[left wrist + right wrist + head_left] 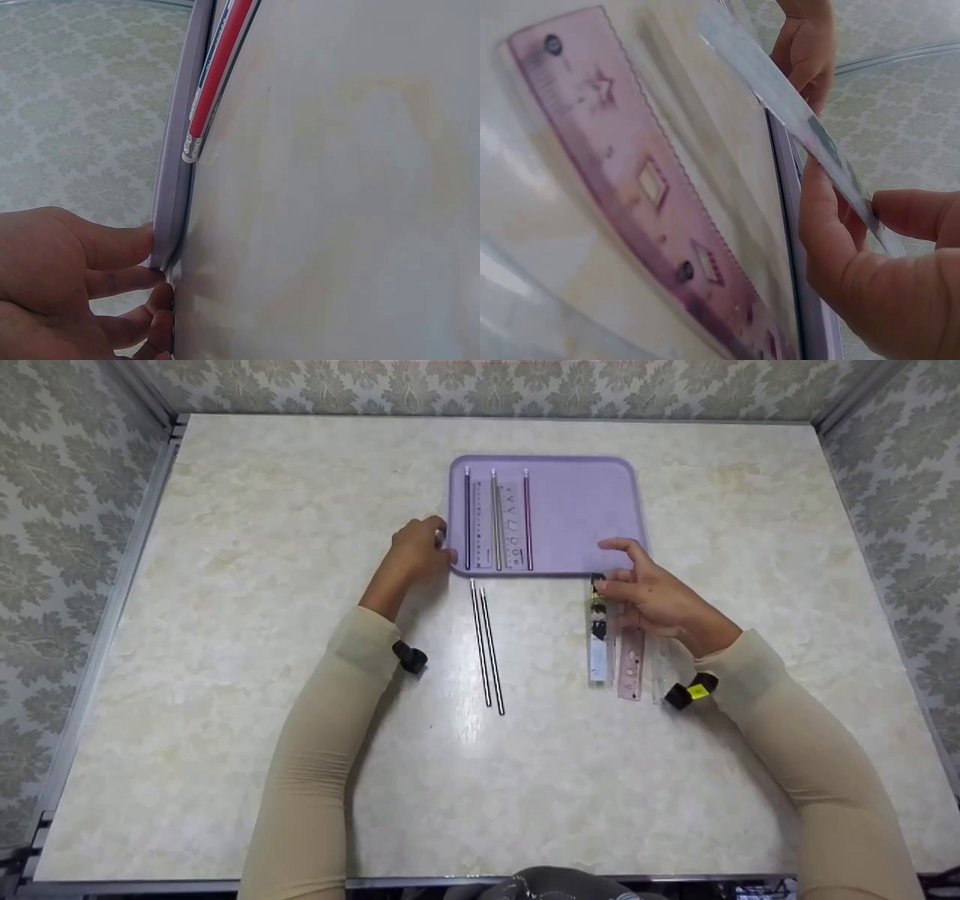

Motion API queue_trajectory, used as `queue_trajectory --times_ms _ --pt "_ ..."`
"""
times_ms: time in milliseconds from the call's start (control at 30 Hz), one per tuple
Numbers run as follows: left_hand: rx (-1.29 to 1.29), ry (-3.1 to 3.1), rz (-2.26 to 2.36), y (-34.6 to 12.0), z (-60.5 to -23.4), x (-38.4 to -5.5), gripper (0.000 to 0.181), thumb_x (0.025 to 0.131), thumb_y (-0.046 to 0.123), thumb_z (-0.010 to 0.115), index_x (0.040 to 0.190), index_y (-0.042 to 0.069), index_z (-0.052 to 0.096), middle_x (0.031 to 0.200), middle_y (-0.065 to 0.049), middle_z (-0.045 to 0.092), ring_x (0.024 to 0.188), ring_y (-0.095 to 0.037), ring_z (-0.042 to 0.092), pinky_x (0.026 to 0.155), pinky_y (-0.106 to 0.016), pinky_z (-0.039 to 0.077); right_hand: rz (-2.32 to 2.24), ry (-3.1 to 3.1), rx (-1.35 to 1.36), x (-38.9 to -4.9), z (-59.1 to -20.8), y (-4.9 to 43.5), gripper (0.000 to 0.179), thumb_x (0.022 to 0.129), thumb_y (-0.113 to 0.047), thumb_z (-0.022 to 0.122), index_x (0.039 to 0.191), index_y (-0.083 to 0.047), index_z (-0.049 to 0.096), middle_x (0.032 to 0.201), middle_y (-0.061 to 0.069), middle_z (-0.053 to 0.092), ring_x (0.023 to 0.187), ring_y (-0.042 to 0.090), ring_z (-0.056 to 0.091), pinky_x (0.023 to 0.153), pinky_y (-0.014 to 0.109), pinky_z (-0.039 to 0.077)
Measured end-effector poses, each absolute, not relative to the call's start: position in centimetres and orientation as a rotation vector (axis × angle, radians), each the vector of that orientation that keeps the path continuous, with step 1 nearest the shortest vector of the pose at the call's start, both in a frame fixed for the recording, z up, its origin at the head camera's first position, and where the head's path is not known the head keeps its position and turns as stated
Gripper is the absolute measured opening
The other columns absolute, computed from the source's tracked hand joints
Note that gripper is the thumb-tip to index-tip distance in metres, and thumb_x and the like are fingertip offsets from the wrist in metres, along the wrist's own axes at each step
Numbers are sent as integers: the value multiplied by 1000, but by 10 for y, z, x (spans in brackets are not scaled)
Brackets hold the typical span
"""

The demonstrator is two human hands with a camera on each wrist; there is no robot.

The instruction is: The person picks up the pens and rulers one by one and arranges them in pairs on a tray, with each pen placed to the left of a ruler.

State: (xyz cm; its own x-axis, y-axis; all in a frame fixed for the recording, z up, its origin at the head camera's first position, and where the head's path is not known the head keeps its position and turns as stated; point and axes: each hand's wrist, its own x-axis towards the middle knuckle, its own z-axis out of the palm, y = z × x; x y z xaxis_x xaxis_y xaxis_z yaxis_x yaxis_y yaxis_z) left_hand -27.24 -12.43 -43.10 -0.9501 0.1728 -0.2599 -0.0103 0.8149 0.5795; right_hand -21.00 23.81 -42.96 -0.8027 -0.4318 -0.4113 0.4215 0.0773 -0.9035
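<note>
My right hand [656, 592] pinches a long flat ruler with a dark picture [598, 619] between thumb and fingers; in the right wrist view this ruler [802, 124] is tilted, seen nearly edge-on. It hangs by the front edge of a purple tray [581, 510]. My left hand [420, 547] grips the tray's left side near its front corner, thumb against the rim. Below the right hand lies a pink ruler [630, 667] with cut-out shapes, beside a clear ruler [660, 679] partly covered by the hand.
Inside the tray lie a dark pencil [467, 517], two silver-looking pencils [496, 525], a magenta pencil [528, 521] and clear rulers with printed marks or cut-outs [514, 529]. Two shiny pencils [487, 652] lie on the table in front. Patterned walls [480, 386] bound the tabletop.
</note>
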Motion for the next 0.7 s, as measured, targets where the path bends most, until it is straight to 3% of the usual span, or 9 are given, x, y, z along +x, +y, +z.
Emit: queue_trajectory --times_ms 133,267,500,700 --pt "112 2692 869 -124 -431 -273 50 96 15 63 143 1 51 127 -22 59 119 -35 53 106 -48 42 -1789 1786 -20 -220 -426 235 69 102 -13 61 155 -30 20 97 3 49 73 13 54 59 34 56" --pt "93 2676 867 -124 -431 -274 51 97 14 63 144 1 50 128 -22 59 118 -34 53 106 -48 43 -1803 1801 -4 -231 -423 230 68 102 -14 62 155 -30 22 106 6 52 80 14 59 62 37 58" --pt "101 2680 868 -124 -430 -273 51 96 15 63 144 1 50 127 -22 59 117 -34 53 105 -48 43 -1865 1767 52 -251 -419 219 69 100 -12 63 154 -30 23 99 5 51 74 13 50 66 38 59" --pt "111 2687 871 -124 -430 -272 50 96 15 63 143 1 51 125 -22 58 115 -34 53 104 -48 43 -1897 1743 94 -266 -418 211 74 98 -11 67 154 -32 24 109 8 50 87 18 62 68 39 59"
